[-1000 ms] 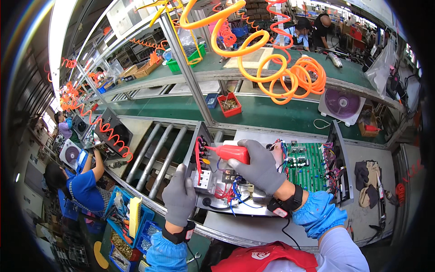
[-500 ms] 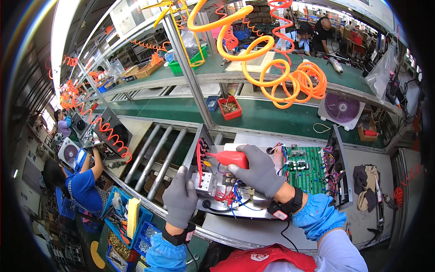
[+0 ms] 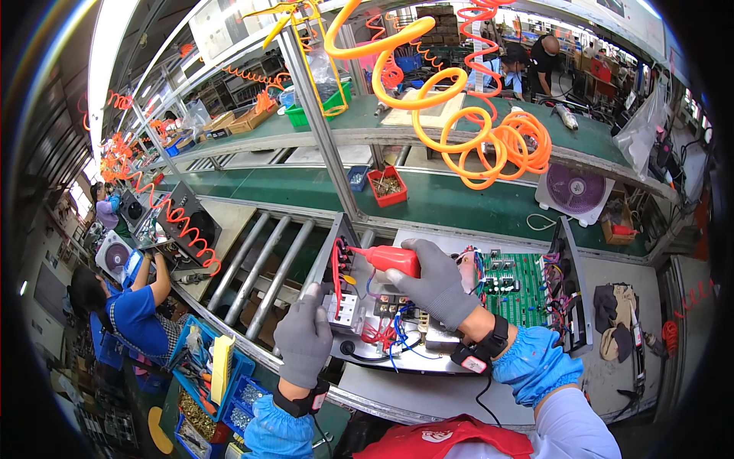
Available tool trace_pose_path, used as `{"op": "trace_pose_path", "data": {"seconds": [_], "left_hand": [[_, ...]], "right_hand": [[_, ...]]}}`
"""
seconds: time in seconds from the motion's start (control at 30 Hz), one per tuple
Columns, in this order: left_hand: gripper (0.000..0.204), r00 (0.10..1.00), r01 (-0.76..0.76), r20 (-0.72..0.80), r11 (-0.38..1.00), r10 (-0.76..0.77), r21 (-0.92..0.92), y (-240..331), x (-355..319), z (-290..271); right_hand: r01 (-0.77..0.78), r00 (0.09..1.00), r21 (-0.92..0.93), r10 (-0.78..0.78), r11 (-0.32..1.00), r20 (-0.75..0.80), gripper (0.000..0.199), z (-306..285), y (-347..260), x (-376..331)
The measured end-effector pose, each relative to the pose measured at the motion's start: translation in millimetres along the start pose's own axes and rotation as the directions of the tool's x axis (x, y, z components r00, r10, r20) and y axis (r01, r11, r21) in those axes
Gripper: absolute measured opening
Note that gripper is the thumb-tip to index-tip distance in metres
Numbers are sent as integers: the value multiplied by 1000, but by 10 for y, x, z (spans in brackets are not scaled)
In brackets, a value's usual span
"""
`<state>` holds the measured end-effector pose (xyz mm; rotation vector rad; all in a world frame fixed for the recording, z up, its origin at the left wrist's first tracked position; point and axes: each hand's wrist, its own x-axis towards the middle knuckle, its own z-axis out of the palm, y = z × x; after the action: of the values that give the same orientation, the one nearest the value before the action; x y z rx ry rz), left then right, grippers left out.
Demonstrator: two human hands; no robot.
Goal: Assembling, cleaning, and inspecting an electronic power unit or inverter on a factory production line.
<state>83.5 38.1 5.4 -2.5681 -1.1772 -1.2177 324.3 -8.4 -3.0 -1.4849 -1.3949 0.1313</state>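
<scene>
The gray-gloved right hand [image 3: 436, 286] grips a red bottle [image 3: 393, 261] over an open metal chassis [image 3: 576, 277]; the left hand [image 3: 303, 336] nears its edge, hold unclear.

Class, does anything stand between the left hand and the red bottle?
Yes: in this view, the white block and red wires lie between the left hand and the bottle. The right hand holds the bottle directly.

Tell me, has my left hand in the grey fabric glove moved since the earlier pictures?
No, not noticeably. Your left hand stays just left of the boxy white part in the metal case.
</scene>
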Motion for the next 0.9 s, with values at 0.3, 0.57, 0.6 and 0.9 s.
{"op": "trace_pose_path", "data": {"seconds": [0.3,0.57,0.6,0.9], "left_hand": [[33,964,83,259,993,-59,-84,47,67,-136],[58,849,-57,524,973,-69,222,154,467,-77],[58,850,-55,522,973,-73,225,163,520,-46],[49,785,148,613,988,-91,-43,130,770,129]], "right_hand": [[4,1000,10,-4,1000,-9,52,-56,-64,-48],[-332,924,341,375,880,-69,47,-390,-139,-164],[-335,923,345,379,877,-67,47,-411,-119,-173],[-307,867,684,491,662,-87,46,-489,42,-254]]}}
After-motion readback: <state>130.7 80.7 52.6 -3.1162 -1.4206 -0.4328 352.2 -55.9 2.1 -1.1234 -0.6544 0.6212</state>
